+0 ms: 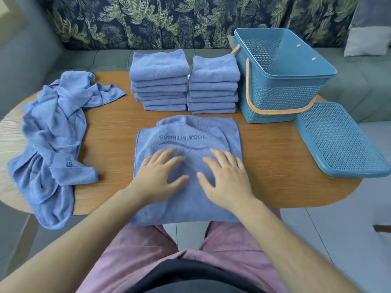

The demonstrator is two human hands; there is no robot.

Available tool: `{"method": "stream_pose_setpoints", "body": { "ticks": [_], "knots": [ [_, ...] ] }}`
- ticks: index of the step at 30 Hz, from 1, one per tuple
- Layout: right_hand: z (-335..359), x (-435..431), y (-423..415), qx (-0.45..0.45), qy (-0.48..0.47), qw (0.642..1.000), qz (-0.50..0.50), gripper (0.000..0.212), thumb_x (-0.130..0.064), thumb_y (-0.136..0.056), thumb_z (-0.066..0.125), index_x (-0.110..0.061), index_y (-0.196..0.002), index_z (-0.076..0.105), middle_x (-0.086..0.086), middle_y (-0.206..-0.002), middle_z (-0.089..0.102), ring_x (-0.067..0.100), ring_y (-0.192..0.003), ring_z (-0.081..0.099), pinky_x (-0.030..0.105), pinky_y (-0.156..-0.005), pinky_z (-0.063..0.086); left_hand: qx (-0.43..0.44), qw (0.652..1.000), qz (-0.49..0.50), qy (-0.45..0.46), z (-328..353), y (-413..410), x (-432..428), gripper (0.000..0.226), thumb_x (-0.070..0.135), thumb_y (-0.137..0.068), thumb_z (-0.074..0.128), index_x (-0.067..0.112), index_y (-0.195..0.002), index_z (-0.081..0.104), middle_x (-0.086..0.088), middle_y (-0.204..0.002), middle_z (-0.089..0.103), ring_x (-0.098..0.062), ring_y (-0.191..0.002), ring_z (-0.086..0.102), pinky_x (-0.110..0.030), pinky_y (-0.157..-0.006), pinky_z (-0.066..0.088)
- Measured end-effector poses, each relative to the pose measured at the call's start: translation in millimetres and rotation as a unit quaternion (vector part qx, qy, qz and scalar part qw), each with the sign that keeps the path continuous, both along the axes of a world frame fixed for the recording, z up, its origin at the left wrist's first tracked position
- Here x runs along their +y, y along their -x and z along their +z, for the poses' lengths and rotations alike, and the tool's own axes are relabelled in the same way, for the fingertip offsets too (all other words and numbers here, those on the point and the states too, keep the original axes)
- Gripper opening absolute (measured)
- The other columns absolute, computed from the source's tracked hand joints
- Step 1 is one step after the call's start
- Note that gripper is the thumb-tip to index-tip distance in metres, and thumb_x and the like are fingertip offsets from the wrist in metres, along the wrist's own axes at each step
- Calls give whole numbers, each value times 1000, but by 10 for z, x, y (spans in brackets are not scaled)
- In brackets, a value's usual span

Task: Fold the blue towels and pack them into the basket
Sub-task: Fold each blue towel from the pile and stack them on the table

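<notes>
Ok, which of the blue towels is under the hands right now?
The flat towel printed YOGA FITNESS, at the table's near edge, under both palms. The two folded stacks sit behind it; the crumpled pile lies left.

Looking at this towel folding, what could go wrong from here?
The spread towel hangs over the near table edge, so it might slide toward the lap once both hands lift. The unfolded pile also droops off the left edge and could slip down. The two tall folded stacks stand close together; they might topple when moved to the basket.
</notes>
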State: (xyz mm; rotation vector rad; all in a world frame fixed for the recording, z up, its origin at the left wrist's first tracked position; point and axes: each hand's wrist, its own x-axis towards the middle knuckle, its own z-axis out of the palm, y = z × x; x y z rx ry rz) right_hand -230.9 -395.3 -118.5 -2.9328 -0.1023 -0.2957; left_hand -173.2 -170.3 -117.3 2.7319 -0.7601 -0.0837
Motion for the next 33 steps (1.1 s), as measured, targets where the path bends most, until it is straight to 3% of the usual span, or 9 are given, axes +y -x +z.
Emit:
{"method": "stream_pose_setpoints", "body": {
  "ticks": [5,8,10,13,15,19,26,30,33],
  "knots": [
    [-131,60,-459,140,-5,990,7,64,-57,-103,28,-31,-161,19,2,-170,2,27,-156,-6,46,-126,-2,17,999,20,-32,-124,-480,-283,78,77,-85,17,44,-156,24,9,-167,10,-20,-155,1,-41,-125,2],
    [-210,34,-357,148,-8,989,22,71,-65,-97,17,-34,-161,13,-2,-170,-4,23,-156,-14,45,-126,-4,18,999,28,-20,-215,-387,-202,77,79,-85,16,48,-155,21,11,-167,8,-19,-155,-1,-38,-124,-4],
    [-191,1,-308,121,-18,991,52,75,-69,-92,19,-36,-158,26,-4,-170,6,22,-157,-3,43,-126,5,4,999,33,-4,-222,-266,-114,75,80,-85,23,48,-153,28,13,-166,14,-19,-155,5,-39,-124,3],
    [-132,-85,-452,28,-74,995,59,61,-60,-92,40,-29,-143,54,-3,-158,40,20,-146,34,41,-118,31,-13,998,49,24,-155,-250,-42,71,77,-84,36,44,-147,40,10,-160,27,-19,-148,22,-43,-118,21],
    [-92,-140,-700,-10,-93,995,44,55,-54,-93,46,-26,-138,57,-4,-149,50,18,-137,44,38,-113,37,-24,994,88,54,-71,-419,-49,70,71,-84,41,34,-143,46,5,-152,37,-21,-140,33,-43,-111,30],
    [-83,-174,-1184,38,-91,994,46,51,-48,-98,48,-23,-141,54,-7,-146,52,15,-136,45,37,-113,36,8,986,166,27,8,-808,-36,60,59,-97,46,20,-142,43,2,-142,49,-23,-132,45,-40,-106,30],
    [-270,-272,-1221,-22,-191,981,16,49,-37,-102,30,-14,-116,71,-1,-130,64,18,-126,53,36,-111,38,15,991,131,35,-82,-1214,257,61,64,-97,31,21,-136,50,9,-150,46,-10,-140,38,-37,-124,12],
    [-291,-256,-1218,-69,-125,988,-61,23,-32,-88,55,-19,-102,67,-2,-108,63,24,-107,52,40,-89,40,-12,991,90,102,-183,-1174,398,33,48,-97,47,22,-118,53,14,-148,48,-6,-140,39,-35,-120,20],
    [-320,-283,-1226,-74,-130,987,-66,11,-27,-86,62,-19,-93,63,-2,-99,60,25,-100,52,41,-83,39,-33,986,95,129,-197,-1149,391,25,42,-90,52,23,-105,51,14,-143,52,-7,-137,41,-36,-113,29]
  ]
}}
